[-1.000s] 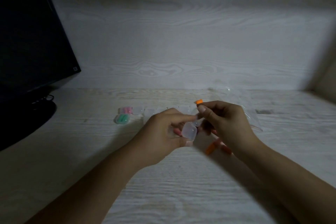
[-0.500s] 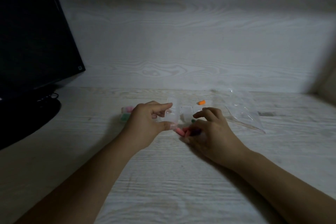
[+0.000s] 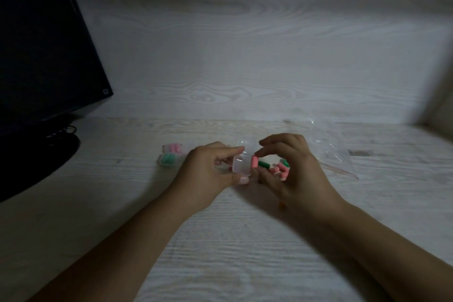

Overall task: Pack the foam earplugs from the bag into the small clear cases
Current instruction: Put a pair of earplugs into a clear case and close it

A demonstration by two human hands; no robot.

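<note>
My left hand holds a small clear case with its lid open, just above the desk. My right hand pinches a pink foam earplug at the case's open side. Behind my right fingers lie a green earplug and several loose pink and green ones. A small orange piece shows beside my right wrist. The clear plastic bag lies flat to the right. Two filled cases, one with pink earplugs and one with green, sit to the left.
A dark monitor with its round base and cable stands at the left. The white wood-grain desk meets a matching back wall. A side panel rises at the far right.
My right hand has picked a pink earplug off the desk and lifted it to the case. My left hand has brought the open case up to meet it.
</note>
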